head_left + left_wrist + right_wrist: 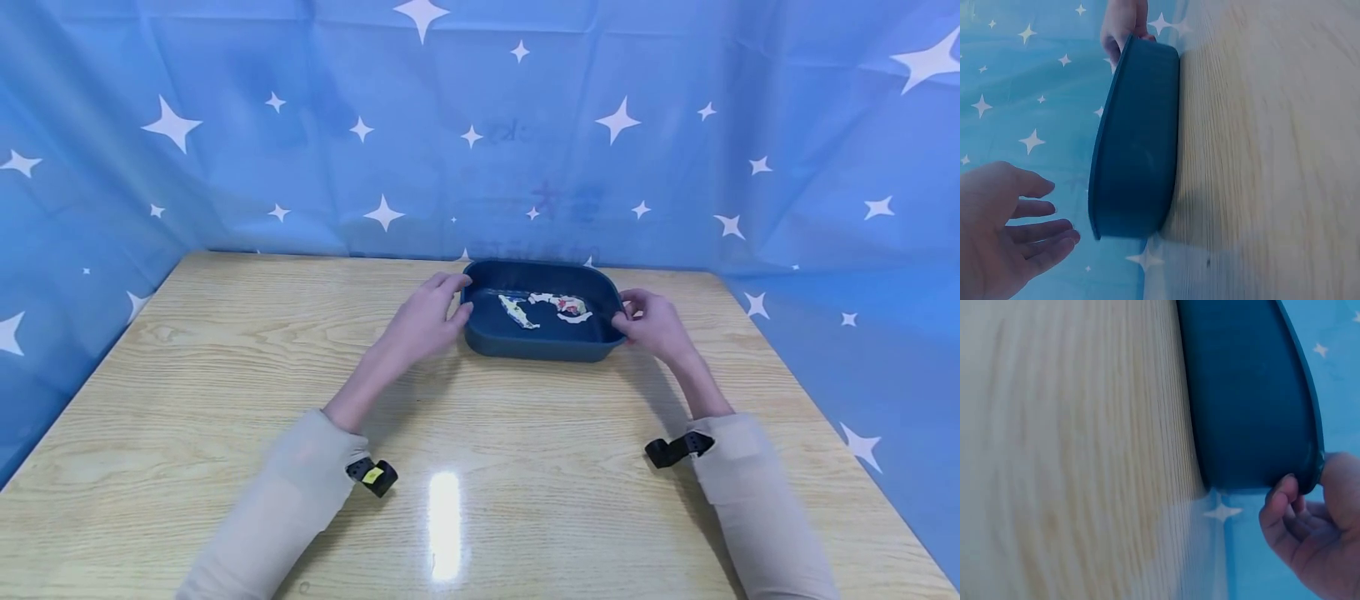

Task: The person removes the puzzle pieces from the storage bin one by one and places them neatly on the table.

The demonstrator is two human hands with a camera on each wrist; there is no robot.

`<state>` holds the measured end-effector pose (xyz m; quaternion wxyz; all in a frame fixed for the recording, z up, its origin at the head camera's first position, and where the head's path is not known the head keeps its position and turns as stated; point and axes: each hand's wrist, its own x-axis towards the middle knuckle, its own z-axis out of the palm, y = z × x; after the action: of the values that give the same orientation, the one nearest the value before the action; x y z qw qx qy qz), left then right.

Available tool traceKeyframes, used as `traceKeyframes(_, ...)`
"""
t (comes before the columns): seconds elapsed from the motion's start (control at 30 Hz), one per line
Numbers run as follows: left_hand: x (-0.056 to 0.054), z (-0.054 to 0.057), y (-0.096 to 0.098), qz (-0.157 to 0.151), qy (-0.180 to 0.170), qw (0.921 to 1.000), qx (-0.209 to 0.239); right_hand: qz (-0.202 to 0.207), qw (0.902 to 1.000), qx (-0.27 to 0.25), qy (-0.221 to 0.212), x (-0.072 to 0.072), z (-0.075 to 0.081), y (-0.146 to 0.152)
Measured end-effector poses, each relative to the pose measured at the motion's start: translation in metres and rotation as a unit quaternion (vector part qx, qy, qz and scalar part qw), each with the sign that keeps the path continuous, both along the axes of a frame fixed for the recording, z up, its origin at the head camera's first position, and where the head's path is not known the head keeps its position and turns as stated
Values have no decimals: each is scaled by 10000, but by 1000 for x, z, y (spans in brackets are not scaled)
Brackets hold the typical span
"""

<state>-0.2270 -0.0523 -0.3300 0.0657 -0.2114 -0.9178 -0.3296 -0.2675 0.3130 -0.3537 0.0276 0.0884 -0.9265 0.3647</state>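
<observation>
The dark blue bin (540,348) is seen near the far edge of the wooden table (247,333), by the star-patterned curtain (300,158); whether its base rests fully on the wood cannot be told. Its smooth walls look stiff, perhaps plastic, so it is judged light, hard to break and slightly slippery. It is best gripped by the rim at both short ends. Flat patterned shapes (516,311) are seen on its floor. The right end's rim is pinched between thumb and fingers by the right hand (655,327); the left hand (426,321) is held spread beside the left end, with a gap shown in the wrist view. The long axis is laid left to right, the opening turned upward.
</observation>
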Motion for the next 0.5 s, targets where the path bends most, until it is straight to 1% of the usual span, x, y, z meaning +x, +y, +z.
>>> traceKeyframes(0.17,-6,-2,16,-25,-67,10000,47,43,9999,101,-7,1,-1,-8)
traceKeyframes(0.37,-18,-8,29,2,-77,10000,50,67,9999,88,30,1,-4,-18)
traceKeyframes(0.43,-22,-10,32,28,-162,9999,23,87,9999,106,22,2,-4,-21)
traceKeyframes(0.5,-25,-11,36,21,-318,9995,14,96,9999,112,-12,3,-4,-25)
